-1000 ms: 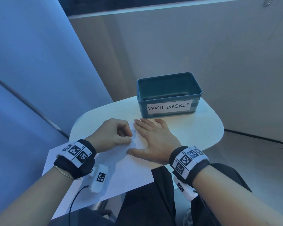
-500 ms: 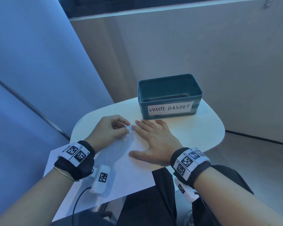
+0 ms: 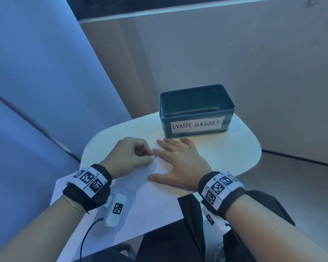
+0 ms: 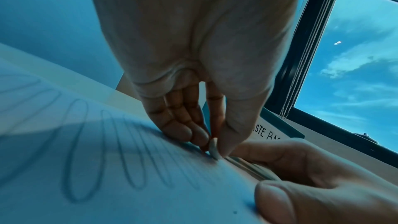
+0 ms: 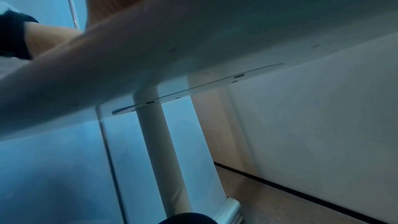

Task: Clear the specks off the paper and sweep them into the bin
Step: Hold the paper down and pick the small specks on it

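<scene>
While right hand (image 3: 180,163) lies flat on paper (image 3: 150,203), left hand (image 3: 129,156) fingers (image 4: 183,130) curled, pinching its edge.

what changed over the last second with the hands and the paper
Very little. The left hand shifted slightly, its curled fingertips still working at the same spot on the paper beside the right hand. The right hand stayed flat, pressing the sheet down. The waste basket and table did not move.
</scene>
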